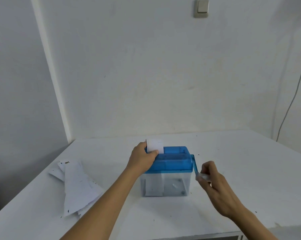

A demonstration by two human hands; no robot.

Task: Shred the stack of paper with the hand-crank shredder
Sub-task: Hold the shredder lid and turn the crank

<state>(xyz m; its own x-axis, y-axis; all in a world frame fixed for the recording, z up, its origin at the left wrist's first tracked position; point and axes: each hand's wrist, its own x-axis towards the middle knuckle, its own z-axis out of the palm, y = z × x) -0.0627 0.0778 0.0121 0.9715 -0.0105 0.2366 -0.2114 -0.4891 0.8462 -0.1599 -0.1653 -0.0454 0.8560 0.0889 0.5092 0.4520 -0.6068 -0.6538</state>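
A hand-crank shredder (174, 161) with a blue top and a clear bin (172, 185) stands in the middle of the white table (233, 161). A white paper strip (155, 145) sticks up from the slot at the top's left end. My left hand (142, 157) rests on the shredder's left side and pinches that strip. My right hand (213, 186) grips the clear knob of the blue crank (195, 166), which points down on the shredder's right side. A loose stack of white paper strips (76, 186) lies on the table to the left. Pale paper hangs inside the bin.
The table's far edge meets a white wall with a light switch (201, 8) high up. A thin cable (292, 99) runs down the wall at the right. The table's left edge drops off beside the paper stack.
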